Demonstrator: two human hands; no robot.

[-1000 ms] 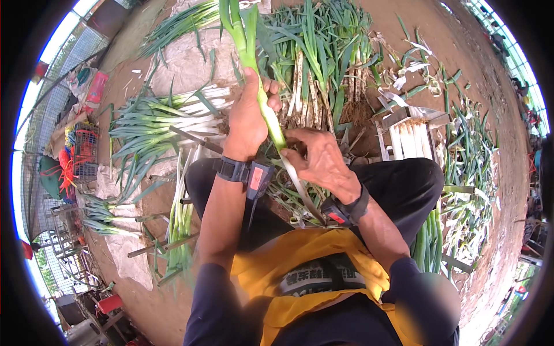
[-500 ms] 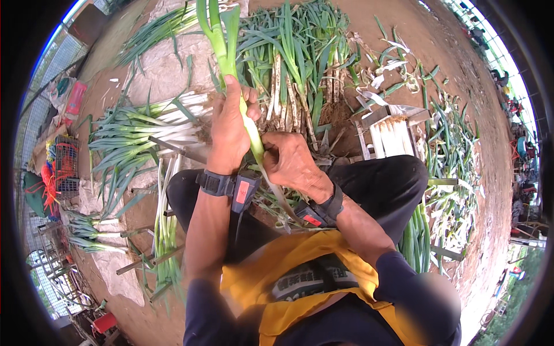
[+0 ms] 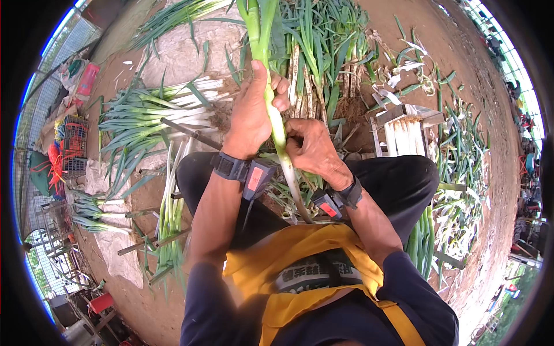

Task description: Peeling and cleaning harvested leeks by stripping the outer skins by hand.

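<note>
In front of my crossed legs I hold a long green onion (image 3: 277, 127), leaves pointing away and its root end running down toward my lap. My left hand (image 3: 251, 112) wraps round its green upper stalk, thumb lying along it. Lower down, my right hand (image 3: 317, 151) is closed with bent fingers against the stalk's right side. Whether those fingertips pinch the stalk itself or only its outer skin is hidden. Both wrists wear black straps, each with a small box bearing a reddish label.
Trimmed green onions (image 3: 156, 109) lie at left. Unpeeled ones with soil and roots (image 3: 311, 57) are piled ahead. At right, white stalks lie in a wooden holder (image 3: 433, 118), beside a heap of leaf scraps (image 3: 461, 190). Metal bars (image 3: 190, 134) stick out by my left knee.
The whole view has shifted, so the surroundings sit further right. My right hand now shows beside the stalk rather than over it, and more of the pale lower stalk is visible.
</note>
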